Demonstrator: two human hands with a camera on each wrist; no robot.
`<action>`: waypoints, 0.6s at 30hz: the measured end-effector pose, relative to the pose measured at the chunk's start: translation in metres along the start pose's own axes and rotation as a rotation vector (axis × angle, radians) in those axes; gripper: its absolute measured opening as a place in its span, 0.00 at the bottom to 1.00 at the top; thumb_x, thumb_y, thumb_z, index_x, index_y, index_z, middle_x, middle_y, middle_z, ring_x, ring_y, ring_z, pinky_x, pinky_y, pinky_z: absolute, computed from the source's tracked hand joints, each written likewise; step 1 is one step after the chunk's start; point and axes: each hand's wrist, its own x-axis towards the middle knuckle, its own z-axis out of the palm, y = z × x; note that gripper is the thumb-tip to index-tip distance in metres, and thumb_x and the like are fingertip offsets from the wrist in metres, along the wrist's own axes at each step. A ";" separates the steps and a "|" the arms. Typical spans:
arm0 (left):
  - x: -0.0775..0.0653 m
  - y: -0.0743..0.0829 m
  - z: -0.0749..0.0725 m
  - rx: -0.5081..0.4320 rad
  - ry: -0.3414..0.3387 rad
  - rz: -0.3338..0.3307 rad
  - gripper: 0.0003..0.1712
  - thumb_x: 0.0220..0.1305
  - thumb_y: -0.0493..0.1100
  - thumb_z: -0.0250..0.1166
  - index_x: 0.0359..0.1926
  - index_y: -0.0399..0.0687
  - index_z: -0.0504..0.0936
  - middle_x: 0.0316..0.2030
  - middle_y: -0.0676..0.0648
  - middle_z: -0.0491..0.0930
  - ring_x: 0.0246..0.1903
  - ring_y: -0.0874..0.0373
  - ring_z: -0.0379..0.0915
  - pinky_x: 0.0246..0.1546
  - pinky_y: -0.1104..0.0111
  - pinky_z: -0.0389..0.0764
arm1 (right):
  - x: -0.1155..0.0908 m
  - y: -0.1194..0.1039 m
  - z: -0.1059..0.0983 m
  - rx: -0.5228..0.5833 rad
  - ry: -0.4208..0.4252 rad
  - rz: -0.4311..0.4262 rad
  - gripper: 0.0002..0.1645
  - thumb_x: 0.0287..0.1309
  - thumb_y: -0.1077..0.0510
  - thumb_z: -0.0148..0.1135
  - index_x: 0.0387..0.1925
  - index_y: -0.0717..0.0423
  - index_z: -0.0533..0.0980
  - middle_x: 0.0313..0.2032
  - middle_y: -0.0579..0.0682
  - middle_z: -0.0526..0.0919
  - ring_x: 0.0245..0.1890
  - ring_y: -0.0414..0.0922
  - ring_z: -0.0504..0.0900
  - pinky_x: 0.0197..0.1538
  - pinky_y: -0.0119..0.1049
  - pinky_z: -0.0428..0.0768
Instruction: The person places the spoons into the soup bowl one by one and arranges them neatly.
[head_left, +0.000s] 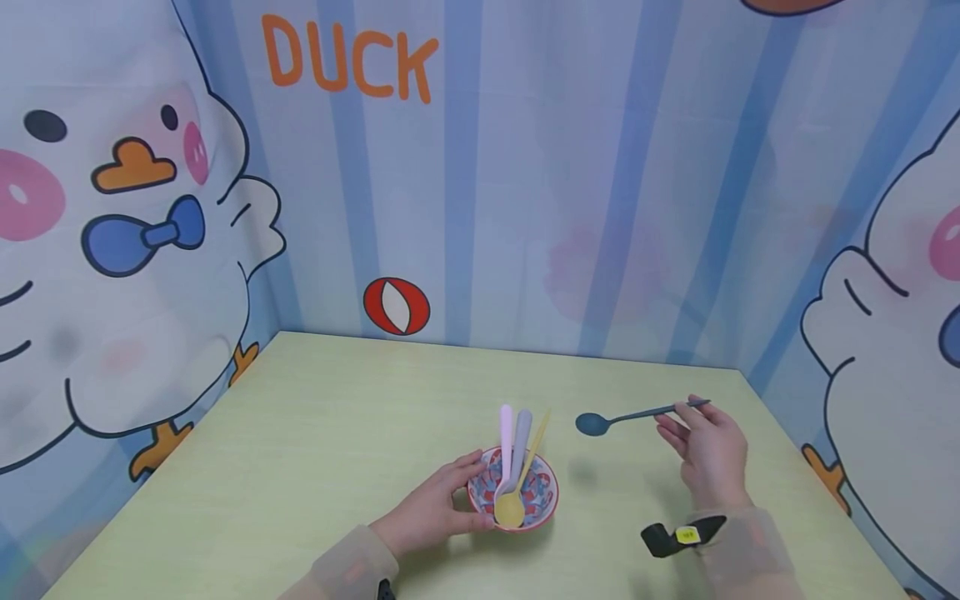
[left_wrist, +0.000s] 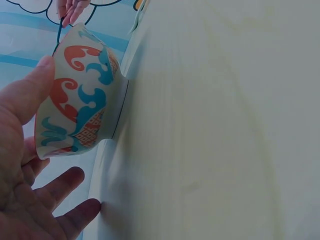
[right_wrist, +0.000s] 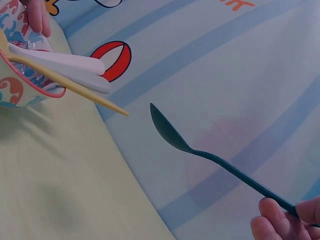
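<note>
My left hand (head_left: 427, 510) holds a small patterned bowl (head_left: 547, 487) by its side, thumb at the near rim and fingers farther round. In the left wrist view, the bowl (left_wrist: 82, 95) shows red and teal swirls on its outside. A pink spoon (head_left: 506, 429), a greyish-lavender spoon (head_left: 523, 433) and a yellow spoon (head_left: 510, 510) lean inside it, handles pointing up and back. To the right, my right hand (head_left: 716, 454) pinches a dark teal spoon (head_left: 592, 424) near its handle end. The teal spoon's head (right_wrist: 167, 131) points toward the bowl, held above the table and apart from it.
A pale yellow-green table (head_left: 337, 417) lies under both hands. Behind it hangs a blue-striped curtain (head_left: 525, 167) printed with ducks and a red ball. A black strap device with a yellow label (head_left: 684, 535) sits at the right wrist.
</note>
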 end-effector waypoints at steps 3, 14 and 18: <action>0.000 0.000 0.000 0.005 0.000 0.001 0.48 0.53 0.59 0.72 0.70 0.44 0.64 0.73 0.52 0.54 0.71 0.45 0.48 0.65 0.44 0.57 | -0.002 0.000 0.006 -0.001 -0.029 0.011 0.15 0.65 0.57 0.59 0.51 0.54 0.68 0.44 0.50 0.69 0.30 0.42 0.86 0.40 0.34 0.83; 0.000 0.001 0.000 0.012 0.003 -0.007 0.48 0.53 0.58 0.72 0.70 0.44 0.64 0.73 0.52 0.55 0.71 0.45 0.48 0.65 0.44 0.57 | -0.010 0.006 0.023 -0.066 -0.148 0.052 0.14 0.67 0.60 0.55 0.53 0.56 0.68 0.39 0.47 0.76 0.30 0.42 0.86 0.43 0.35 0.82; 0.000 0.000 0.000 0.011 0.007 -0.005 0.48 0.53 0.58 0.72 0.70 0.44 0.65 0.73 0.52 0.55 0.71 0.44 0.49 0.65 0.44 0.57 | -0.013 0.009 0.029 -0.110 -0.187 0.067 0.18 0.67 0.60 0.56 0.56 0.57 0.67 0.36 0.46 0.79 0.29 0.42 0.86 0.42 0.35 0.83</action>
